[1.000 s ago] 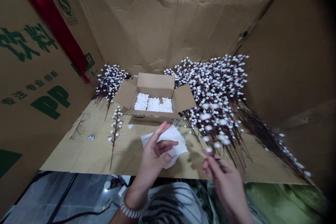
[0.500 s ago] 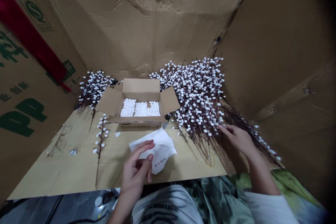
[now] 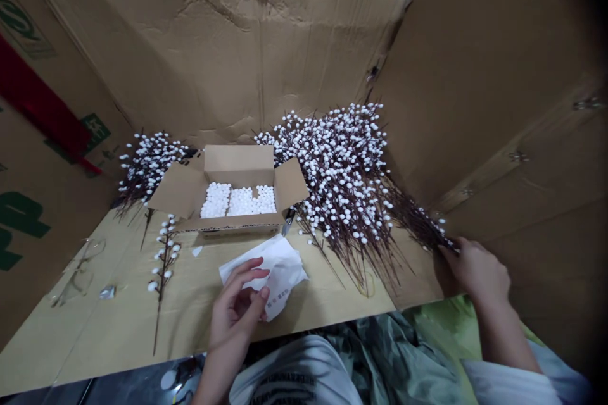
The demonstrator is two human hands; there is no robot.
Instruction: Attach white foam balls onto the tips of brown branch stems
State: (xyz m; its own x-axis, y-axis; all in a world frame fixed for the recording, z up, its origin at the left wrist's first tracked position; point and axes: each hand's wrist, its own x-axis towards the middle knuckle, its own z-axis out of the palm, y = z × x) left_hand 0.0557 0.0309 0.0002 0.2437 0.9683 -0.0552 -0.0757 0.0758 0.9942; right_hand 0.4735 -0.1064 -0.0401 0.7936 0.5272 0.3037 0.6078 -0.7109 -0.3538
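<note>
My left hand (image 3: 235,310) hovers over a white paper packet (image 3: 278,269) on the cardboard table (image 3: 118,316), fingers curled loosely apart, holding nothing I can see. My right hand (image 3: 475,269) reaches far right and closes its fingers on the dark stems at the edge of a large heap of white-berried branches (image 3: 342,171). A single berry sprig (image 3: 164,256) lies on the table to the left.
An open small carton (image 3: 285,186) filled with white foam balls stands at the middle back. A second, smaller bunch of berry branches (image 3: 147,161) lies at the back left. Cardboard walls (image 3: 308,44) close in all around. Eyeglasses (image 3: 78,272) lie at the left.
My right hand has let go of the sprig it held near the front and swung out to the right onto the branch heap. My left hand dropped slightly off the packet.
</note>
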